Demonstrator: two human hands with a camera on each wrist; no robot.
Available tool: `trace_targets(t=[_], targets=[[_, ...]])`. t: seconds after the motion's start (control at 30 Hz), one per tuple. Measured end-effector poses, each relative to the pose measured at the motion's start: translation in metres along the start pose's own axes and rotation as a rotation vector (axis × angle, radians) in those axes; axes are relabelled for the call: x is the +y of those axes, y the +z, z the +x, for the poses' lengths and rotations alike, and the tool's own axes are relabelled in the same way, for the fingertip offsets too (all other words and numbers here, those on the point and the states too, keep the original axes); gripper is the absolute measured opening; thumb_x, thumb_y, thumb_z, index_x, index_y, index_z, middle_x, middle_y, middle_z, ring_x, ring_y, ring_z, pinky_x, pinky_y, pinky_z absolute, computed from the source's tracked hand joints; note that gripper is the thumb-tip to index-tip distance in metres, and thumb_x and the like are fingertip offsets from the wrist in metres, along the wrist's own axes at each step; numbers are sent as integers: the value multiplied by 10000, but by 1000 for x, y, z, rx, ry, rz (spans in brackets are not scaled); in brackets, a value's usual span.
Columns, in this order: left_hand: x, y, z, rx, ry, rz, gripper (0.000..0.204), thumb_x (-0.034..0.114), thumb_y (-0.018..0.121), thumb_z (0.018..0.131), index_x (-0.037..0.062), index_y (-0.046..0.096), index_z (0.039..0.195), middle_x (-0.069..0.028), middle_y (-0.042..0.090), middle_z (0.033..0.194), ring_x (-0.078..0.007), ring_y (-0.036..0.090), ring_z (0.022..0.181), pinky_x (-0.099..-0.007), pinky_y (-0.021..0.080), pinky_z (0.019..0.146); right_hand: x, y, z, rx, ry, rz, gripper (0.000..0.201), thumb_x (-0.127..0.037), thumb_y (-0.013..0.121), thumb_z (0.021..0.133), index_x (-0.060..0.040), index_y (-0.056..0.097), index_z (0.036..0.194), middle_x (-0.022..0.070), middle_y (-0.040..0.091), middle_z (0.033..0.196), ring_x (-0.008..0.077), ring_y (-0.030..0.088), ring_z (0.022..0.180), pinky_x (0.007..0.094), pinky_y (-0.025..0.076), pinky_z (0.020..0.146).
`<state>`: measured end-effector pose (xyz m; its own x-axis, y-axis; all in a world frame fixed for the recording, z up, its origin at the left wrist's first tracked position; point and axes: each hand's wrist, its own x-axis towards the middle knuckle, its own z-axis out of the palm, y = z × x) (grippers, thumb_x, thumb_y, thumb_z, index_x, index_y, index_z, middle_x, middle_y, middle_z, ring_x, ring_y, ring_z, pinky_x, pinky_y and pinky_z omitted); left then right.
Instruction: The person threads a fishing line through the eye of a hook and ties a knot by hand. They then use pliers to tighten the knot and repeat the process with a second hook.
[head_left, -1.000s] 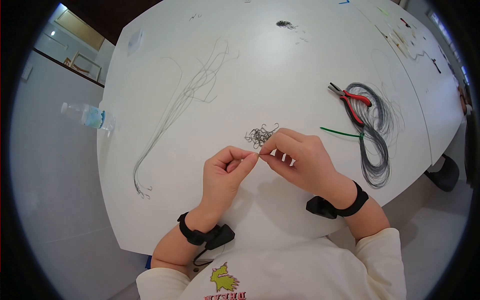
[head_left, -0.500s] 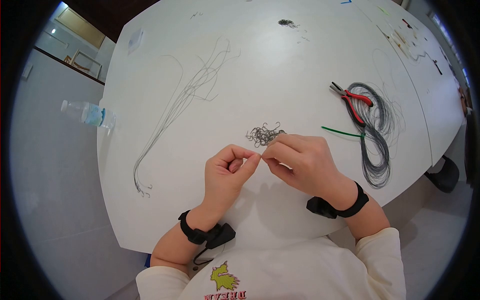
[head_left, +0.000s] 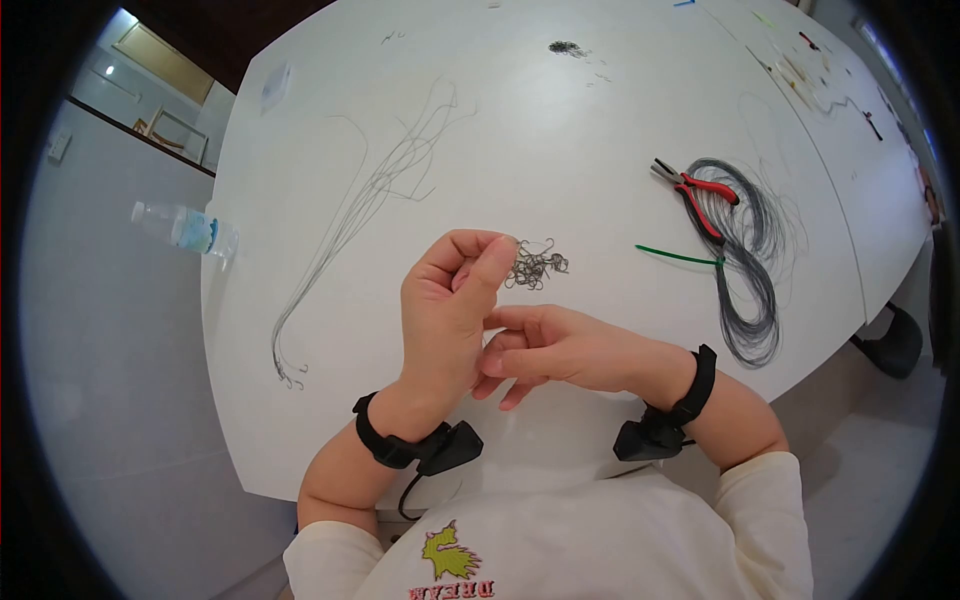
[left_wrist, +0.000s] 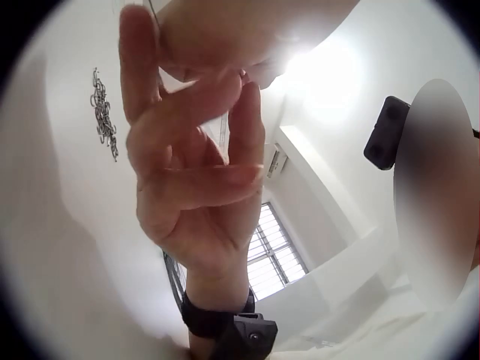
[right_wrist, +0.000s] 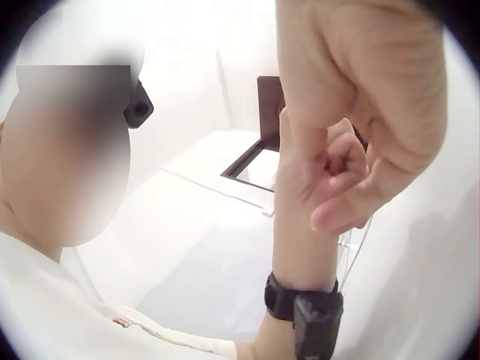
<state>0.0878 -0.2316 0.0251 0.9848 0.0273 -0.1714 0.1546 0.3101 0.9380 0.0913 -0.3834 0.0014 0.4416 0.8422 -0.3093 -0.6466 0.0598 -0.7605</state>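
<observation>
My left hand (head_left: pixel 440 300) pinches something between thumb and index finger, the fingertips overlapping the left edge of a pile of fish hooks (head_left: pixel 540 268) in the head view. What sits between those fingertips is too small to tell. Close by the heel of the left hand, my right hand (head_left: pixel 560 345) has its thumb and middle fingertips together. In the left wrist view that hand's index finger (left_wrist: pixel 139 60) points up. A thin fishing line (right_wrist: pixel 363 247) trails below the right fingers in the right wrist view. The hook pile also shows in the left wrist view.
Red-handled pliers (head_left: pixel 715 190) lie on a coil of dark line (head_left: pixel 748 310) bound with a green cable tie (head_left: pixel 675 255). At left is a bundle of lines (head_left: pixel 340 220) with hooks on their ends. A water bottle (head_left: pixel 190 230) lies at the table's left edge.
My left hand has gone forward, away from the body. The right hand has left the fingertip meeting point and come back and leftward, beside the left hand's heel.
</observation>
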Motion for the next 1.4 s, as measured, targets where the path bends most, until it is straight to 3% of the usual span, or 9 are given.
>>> trace_targets(t=[0.23, 0.43, 0.6, 0.7, 0.87, 0.93, 1.1, 1.17, 1.4], targets=[[4, -23, 7, 33, 42, 21, 114, 155, 686, 931, 58, 626, 924, 100, 415, 664, -3, 248, 532, -195, 199, 471, -33, -7, -23, 141, -82, -300, 187, -176, 601, 981, -6, 679, 983, 11, 622, 759, 72, 550, 650, 235, 456, 596], [-11, -48, 5, 94, 17, 114, 94, 124, 706, 914, 49, 650, 900, 108, 418, 675, 5, 252, 538, -191, 187, 478, -67, -69, -87, 227, -918, -209, 142, -182, 537, 965, -73, 601, 901, 49, 608, 893, 141, 552, 854, 247, 425, 706], [-18, -61, 0, 98, -6, 146, 83, 105, 711, 905, 42, 657, 904, 116, 411, 677, 12, 241, 532, -187, 177, 481, -86, -73, -122, 443, -1299, 386, 170, -118, 427, 984, -36, 550, 900, 110, 575, 1042, 224, 543, 1018, 401, 436, 930], [-18, -62, -4, 89, -69, 155, 83, 99, 711, 902, 36, 657, 905, 119, 399, 672, 13, 248, 539, -188, 179, 480, -82, -105, -146, 147, -1285, 547, 164, -77, 408, 980, -14, 535, 898, 126, 563, 1079, 222, 545, 1011, 412, 443, 951], [-23, -62, -8, 45, -130, 201, 85, 97, 711, 898, 26, 667, 905, 130, 390, 660, 17, 275, 568, -172, 210, 511, -82, -117, -162, 155, -1191, 439, 126, -51, 454, 985, 31, 536, 936, 124, 587, 1050, 143, 501, 768, 248, 457, 593], [-24, -61, -8, 21, -144, 210, 79, 96, 710, 899, 28, 670, 901, 131, 398, 662, 19, 283, 575, -169, 223, 526, -84, -99, -152, 496, -1196, 272, 147, -61, 506, 989, 61, 582, 1017, 102, 602, 930, 104, 435, 658, 223, 362, 475], [-29, -55, -9, -55, -188, 277, 74, 97, 711, 898, 33, 677, 888, 131, 419, 670, 19, 310, 603, -161, 259, 572, -58, -50, -76, 746, -762, -742, 197, -47, 609, 945, 15, 690, 1114, 74, 709, 913, 45, 581, 686, 184, 377, 521], [-28, -50, -9, -91, -212, 326, 87, 110, 720, 897, 33, 680, 888, 134, 411, 668, 17, 325, 621, -160, 275, 596, -49, -23, -51, 664, -486, -815, 214, -11, 652, 897, -20, 706, 1104, 84, 726, 1061, 51, 653, 733, 195, 432, 548], [-28, -46, -7, -148, -193, 301, 96, 128, 723, 902, 37, 692, 899, 132, 398, 662, 9, 347, 637, -172, 295, 606, -21, -15, -19, 627, -463, -1039, 262, -2, 698, 843, -76, 699, 1095, 76, 746, 983, 159, 680, 687, 257, 511, 584]])
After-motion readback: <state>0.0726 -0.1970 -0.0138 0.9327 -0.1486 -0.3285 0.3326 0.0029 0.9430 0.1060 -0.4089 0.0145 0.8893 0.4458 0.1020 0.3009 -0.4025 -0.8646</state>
